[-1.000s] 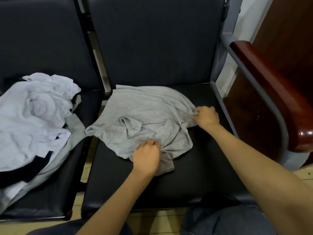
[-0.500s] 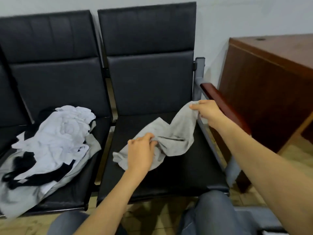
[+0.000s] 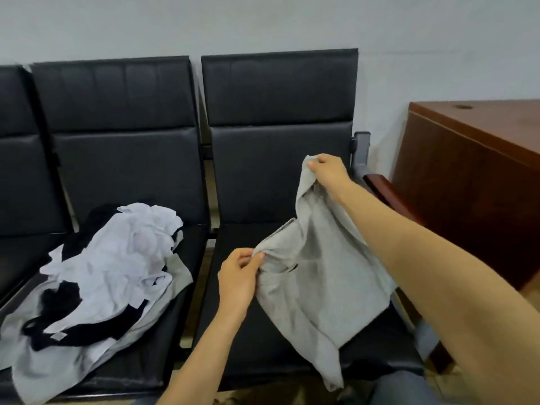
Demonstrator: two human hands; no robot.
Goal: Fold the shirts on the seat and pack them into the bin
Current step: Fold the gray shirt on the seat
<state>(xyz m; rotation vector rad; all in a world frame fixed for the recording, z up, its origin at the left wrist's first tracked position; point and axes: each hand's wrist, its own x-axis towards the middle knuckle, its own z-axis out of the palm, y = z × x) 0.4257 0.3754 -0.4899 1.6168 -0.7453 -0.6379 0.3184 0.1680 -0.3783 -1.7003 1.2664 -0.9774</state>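
Observation:
A grey shirt (image 3: pixel 315 276) hangs in the air over the right black seat (image 3: pixel 263 346), its lower end trailing past the seat's front edge. My right hand (image 3: pixel 327 171) pinches one top corner, raised in front of the backrest. My left hand (image 3: pixel 239 276) pinches another edge of the same shirt lower down and to the left. A heap of white, black and grey shirts (image 3: pixel 111 264) lies crumpled on the middle seat (image 3: pixel 140 355). No bin is in view.
A brown wooden desk (image 3: pixel 473 182) stands right of the bench, beside a wooden armrest (image 3: pixel 385 194) on a grey metal frame. A third seat (image 3: pixel 17 171) shows at the far left. A pale wall runs behind. My knees are at the bottom edge.
Both hands have lifted the grey shirt off the right seat. The right hand rose high toward the backrest, and the shirt now hangs between the hands. The view has tilted up.

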